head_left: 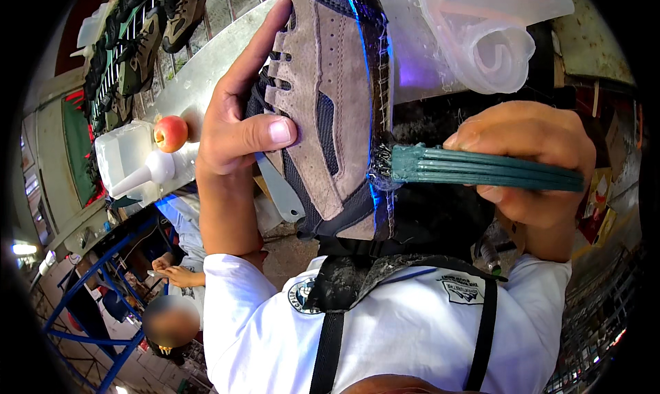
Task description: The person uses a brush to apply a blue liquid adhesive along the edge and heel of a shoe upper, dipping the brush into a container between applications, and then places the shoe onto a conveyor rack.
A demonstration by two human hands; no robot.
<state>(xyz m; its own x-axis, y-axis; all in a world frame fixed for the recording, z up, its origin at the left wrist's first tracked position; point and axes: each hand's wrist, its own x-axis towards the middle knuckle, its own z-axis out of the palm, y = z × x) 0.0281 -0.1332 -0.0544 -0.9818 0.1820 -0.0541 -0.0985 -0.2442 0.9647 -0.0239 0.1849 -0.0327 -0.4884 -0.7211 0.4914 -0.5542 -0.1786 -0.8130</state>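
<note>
My left hand [240, 112] grips a taupe suede shoe [337, 105] with dark mesh panels, its thumb lying over the laceless eyelet edge. The shoe is turned on its side, and its dark lower edge faces right under a blue-violet glow. In my right hand [536, 146] is a flat brush [481, 169] with a ribbed green handle, held between thumb and fingers. Its short bristles touch the shoe's lower edge, near the end closest to me. A grey flat strip [280, 191] with a hole sticks out from beside the shoe, below my left thumb.
On the metal bench [206, 67] are a red apple [170, 133], a white nozzle bottle [148, 172] and a translucent container [120, 150]. Another translucent plastic container [488, 43] lies at the far right. Several shoes [141, 50] sit on a rack. A person [180, 274] is at lower left.
</note>
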